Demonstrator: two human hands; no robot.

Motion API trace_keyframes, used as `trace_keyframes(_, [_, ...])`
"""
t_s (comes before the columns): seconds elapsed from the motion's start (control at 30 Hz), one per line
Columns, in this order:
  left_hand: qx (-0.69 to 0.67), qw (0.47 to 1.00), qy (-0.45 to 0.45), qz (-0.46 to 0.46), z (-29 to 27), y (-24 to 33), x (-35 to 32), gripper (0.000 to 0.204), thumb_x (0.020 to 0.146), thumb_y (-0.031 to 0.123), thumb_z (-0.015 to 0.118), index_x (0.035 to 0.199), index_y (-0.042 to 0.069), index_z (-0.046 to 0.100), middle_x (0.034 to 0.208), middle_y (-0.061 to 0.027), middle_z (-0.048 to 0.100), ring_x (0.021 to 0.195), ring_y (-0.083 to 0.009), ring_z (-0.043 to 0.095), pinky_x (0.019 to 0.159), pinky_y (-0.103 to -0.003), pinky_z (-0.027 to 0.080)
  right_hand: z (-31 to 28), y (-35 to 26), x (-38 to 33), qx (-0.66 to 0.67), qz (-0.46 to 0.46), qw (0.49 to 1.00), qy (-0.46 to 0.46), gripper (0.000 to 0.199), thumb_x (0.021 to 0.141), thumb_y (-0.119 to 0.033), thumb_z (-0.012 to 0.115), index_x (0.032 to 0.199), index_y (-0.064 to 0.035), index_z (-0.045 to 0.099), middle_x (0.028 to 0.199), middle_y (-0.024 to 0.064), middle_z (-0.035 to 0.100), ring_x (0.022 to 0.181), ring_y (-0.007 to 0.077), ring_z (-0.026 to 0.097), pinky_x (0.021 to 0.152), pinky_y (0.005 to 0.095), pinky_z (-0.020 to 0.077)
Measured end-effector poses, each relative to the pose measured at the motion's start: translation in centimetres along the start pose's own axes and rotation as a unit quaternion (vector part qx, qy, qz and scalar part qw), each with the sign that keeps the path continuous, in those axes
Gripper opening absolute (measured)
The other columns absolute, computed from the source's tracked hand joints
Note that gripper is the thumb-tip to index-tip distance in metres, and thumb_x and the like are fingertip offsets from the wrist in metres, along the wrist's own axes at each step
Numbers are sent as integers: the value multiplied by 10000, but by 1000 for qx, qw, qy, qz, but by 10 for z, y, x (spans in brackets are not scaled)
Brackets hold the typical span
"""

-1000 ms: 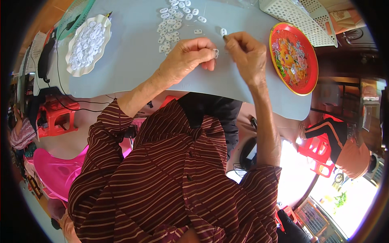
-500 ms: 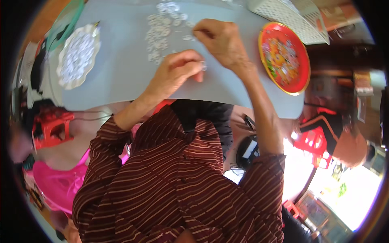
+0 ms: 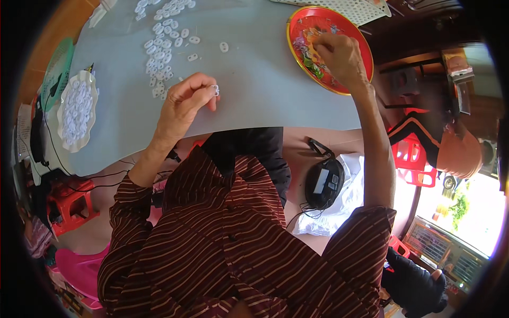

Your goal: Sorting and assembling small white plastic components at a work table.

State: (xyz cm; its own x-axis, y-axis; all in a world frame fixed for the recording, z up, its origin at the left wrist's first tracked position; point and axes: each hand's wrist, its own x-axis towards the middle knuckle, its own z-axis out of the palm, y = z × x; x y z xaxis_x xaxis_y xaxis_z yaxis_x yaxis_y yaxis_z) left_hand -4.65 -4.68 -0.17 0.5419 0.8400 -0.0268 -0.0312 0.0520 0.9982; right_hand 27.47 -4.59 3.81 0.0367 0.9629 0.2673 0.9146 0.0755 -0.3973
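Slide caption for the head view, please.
Left hand pinches a small white piece; right hand is over a gold-rimmed red tray.

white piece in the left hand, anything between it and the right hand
Only the gold rim of the red tray: the right hand is over the tray, the white piece left of it in the left hand. Nothing else visible.

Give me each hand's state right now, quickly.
Left hand: closed, pinching a white piece.
Right hand: over the red tray; cannot tell whether its grip is open or holding anything.
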Motion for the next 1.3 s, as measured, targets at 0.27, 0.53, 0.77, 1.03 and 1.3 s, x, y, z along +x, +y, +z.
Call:
trace_keyframes(0.27, [47,998,4,35,2,-4,0,135,881,108,529,869,-8,596,673,-31,567,676,-91,545,706,-245,443,6,-3,0,-79,-48,994,-63,114,780,-88,599,841,-8,652,736,201,621,699,364,620,649,414,494])
trace_keyframes(0.53, [47,998,4,36,2,0,-1,131,878,113,537,861,-5,593,683,-28,567,670,-86,541,699,-238,433,3,-2,13,-128,-28,987,-96,120,741,-73,598,733,46,586,684,211,602,625,343,599,622,396,490])
trace_keyframes(0.77, [-39,998,45,-6,8,1,3,137,874,122,543,854,-1,602,675,-29,571,666,-89,522,685,-227,408,17,-54,-13,231,32,972,6,143,737,-84,669,832,19,644,681,66,650,607,127,613,576,263,502])
trace_keyframes(1.03, [-81,992,91,21,25,-6,14,149,885,152,565,868,14,618,668,-16,579,656,-75,513,629,-209,395,74,-86,-39,540,90,832,-85,87,828,-2,618,910,3,649,763,8,632,672,57,566,599,198,461])
trace_keyframes(1.3, [-30,997,70,26,30,-6,21,172,900,138,554,950,-17,609,715,-32,586,696,-93,543,682,-231,438,77,-93,-41,577,90,809,-59,180,840,-35,647,1013,-33,598,824,9,634,723,72,568,650,207,454])
